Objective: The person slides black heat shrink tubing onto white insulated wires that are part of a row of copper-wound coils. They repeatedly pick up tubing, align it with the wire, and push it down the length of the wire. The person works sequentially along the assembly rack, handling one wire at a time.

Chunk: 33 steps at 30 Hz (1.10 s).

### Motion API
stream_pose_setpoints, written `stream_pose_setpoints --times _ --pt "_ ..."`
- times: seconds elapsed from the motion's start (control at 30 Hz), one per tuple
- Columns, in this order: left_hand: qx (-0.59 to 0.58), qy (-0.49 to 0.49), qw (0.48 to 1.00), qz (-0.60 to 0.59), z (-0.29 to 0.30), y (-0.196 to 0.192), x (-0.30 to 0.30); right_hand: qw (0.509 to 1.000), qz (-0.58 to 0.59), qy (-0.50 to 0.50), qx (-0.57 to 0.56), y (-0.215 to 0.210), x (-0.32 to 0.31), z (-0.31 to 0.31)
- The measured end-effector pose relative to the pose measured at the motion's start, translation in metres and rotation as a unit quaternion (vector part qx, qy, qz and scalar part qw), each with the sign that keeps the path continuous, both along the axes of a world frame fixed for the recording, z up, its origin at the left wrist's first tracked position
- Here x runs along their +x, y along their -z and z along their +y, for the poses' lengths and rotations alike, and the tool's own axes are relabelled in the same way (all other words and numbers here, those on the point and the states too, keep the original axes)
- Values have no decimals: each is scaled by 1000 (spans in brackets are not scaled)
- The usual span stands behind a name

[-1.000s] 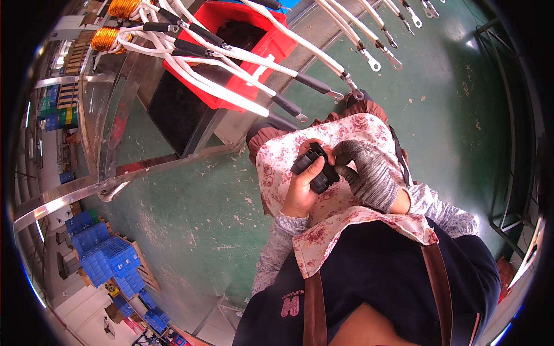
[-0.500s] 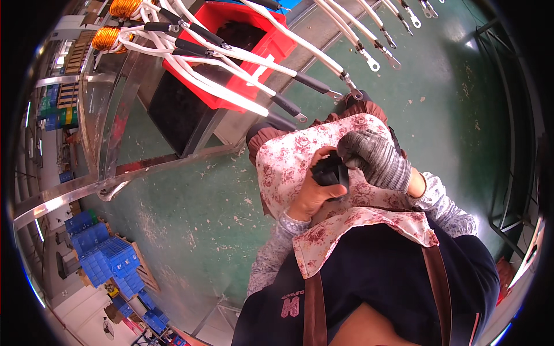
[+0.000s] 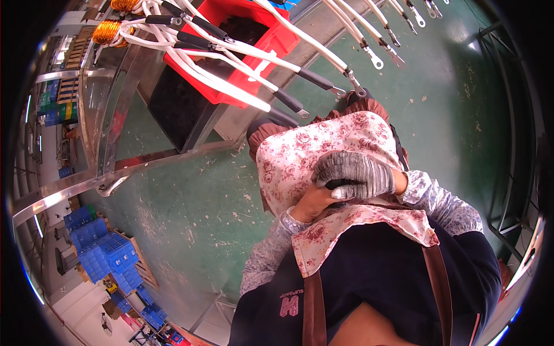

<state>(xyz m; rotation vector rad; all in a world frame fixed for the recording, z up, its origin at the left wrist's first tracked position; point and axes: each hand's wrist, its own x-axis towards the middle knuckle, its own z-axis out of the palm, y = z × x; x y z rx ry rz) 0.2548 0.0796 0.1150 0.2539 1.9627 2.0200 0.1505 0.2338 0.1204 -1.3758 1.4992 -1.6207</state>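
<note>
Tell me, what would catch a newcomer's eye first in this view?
Probably the two hands meeting in the middle over a floral apron: the right hand in a grey knit glove covers a small dark object, which the bare left hand supports from below. Next, the white cables with metal lugs fanning across the top over a red bin, and the blue crates stacked at lower left.
</note>
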Motion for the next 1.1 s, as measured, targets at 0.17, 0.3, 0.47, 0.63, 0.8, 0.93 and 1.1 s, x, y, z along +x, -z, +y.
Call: stream_pose_setpoints --times 0.17,0.3,0.47,0.63,0.8,0.93,1.1 --pt "314 -97 917 -224 8 -21 -7 992 -82 -15 96 -2 4 9" --pt "381 -101 875 -283 0 -12 -4 966 -244 3 86 -4 3 9" --pt "251 -20 934 -255 -4 -9 -6 986 -155 -48 29 10 3 -4" --pt "241 -25 932 -269 3 1 -12 1000 0 24 -15 22 2 -4" --pt "268 -104 933 -216 8 -1 -23 996 -21 87 23 -10 -16 -9" --pt "190 -75 965 -162 8 -2 -19 994 80 28 67 23 -13 15" --pt "182 -25 958 -220 1 -6 -10 984 136 -5 118 25 6 20"
